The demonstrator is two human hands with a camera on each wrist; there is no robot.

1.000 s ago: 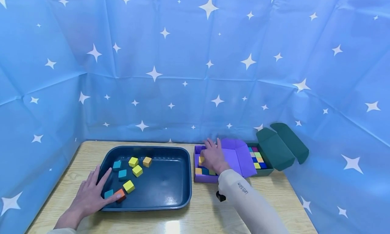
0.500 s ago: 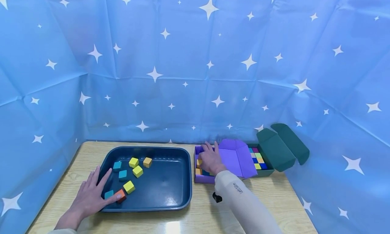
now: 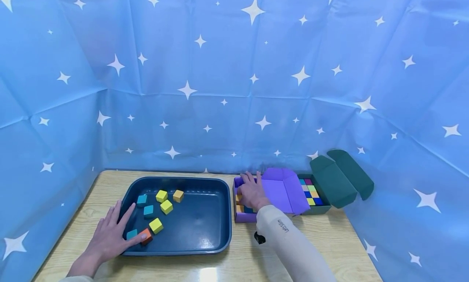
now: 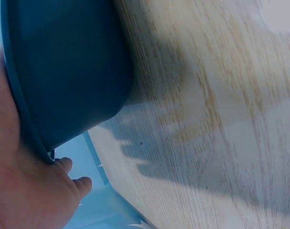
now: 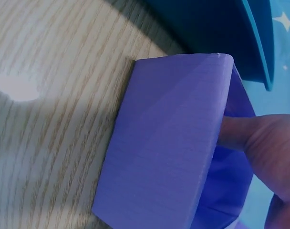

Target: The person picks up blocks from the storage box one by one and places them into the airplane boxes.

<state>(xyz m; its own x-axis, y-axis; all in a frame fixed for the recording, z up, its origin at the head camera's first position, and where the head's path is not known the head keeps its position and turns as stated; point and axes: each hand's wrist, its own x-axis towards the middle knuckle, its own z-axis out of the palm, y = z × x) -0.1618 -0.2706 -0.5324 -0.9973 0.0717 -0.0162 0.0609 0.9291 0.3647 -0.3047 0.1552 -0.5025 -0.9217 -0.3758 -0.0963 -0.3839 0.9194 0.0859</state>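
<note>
My left hand [image 3: 110, 237] rests over the left rim of a dark blue tray [image 3: 230, 217], fingers spread, its thumb at a red-orange cube [image 3: 146, 235]. In the left wrist view the hand [image 4: 30, 191] lies along the outside of the tray [image 4: 68, 71]. My right hand [image 3: 253, 193] reaches into an open purple box [image 3: 243, 219]. Its thumb and a finger seem to pinch an orange cube [image 3: 238, 198] at the box's left side, partly covered; other fingers are raised. In the right wrist view the thumb dips behind the wall of the purple box [image 5: 169, 129].
Several teal and yellow cubes and an orange cube [image 3: 178, 196] lie loose in the tray. Behind the purple lid [image 3: 280, 192], a green box [image 3: 322, 210] holds rows of coloured cubes, its lid [image 3: 333, 180] folded back. A starry blue curtain [image 3: 220, 127] surrounds the table.
My right hand has shifted slightly left inside the purple box, and the orange cube has moved toward the front row. The left hand keeps its place on the tray.
</note>
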